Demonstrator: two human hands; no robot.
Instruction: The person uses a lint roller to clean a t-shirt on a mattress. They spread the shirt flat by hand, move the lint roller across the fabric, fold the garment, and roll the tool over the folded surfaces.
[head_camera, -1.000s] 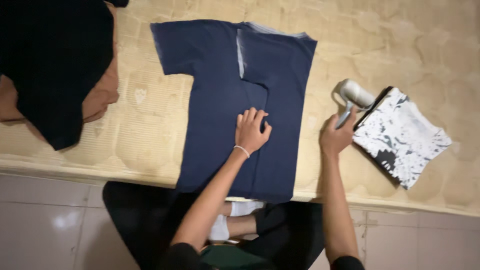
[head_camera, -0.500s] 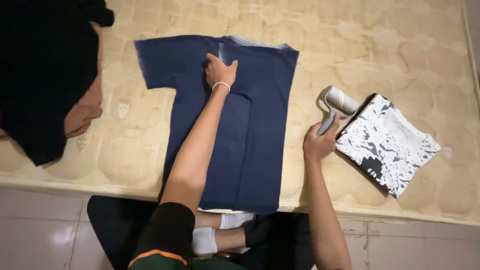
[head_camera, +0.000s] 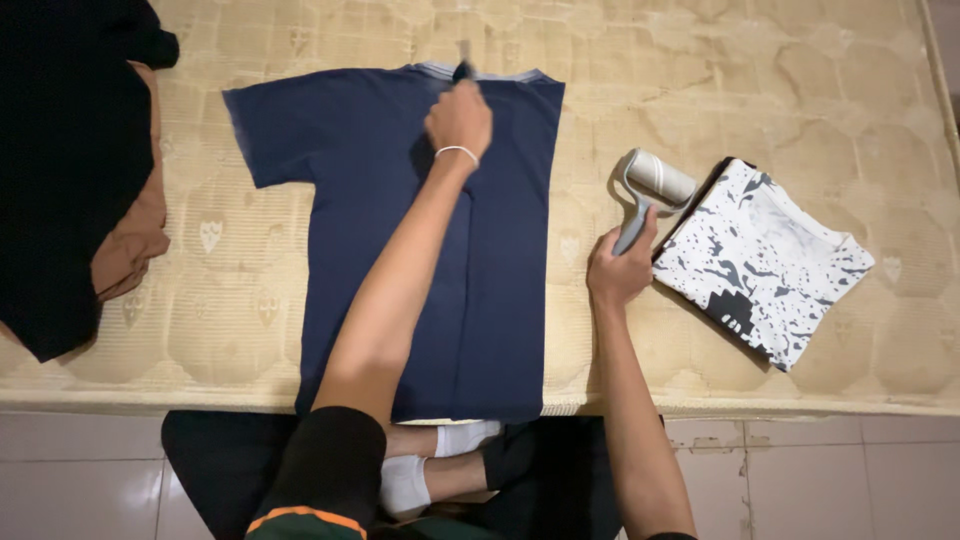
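One navy T-shirt (head_camera: 390, 240) lies flat on the mattress (head_camera: 750, 60), long axis running from the near edge away from me, collar at the far end, right side folded inward. My left hand (head_camera: 459, 118) rests at the collar (whether its fingers pinch the cloth, I cannot tell). My right hand (head_camera: 618, 270) has its fingers closed round the handle of one lint roller (head_camera: 648, 192), its roll pointing away. One folded white splattered shirt (head_camera: 765, 260) lies just beside it; one dark clothes pile (head_camera: 70, 170) lies far left.
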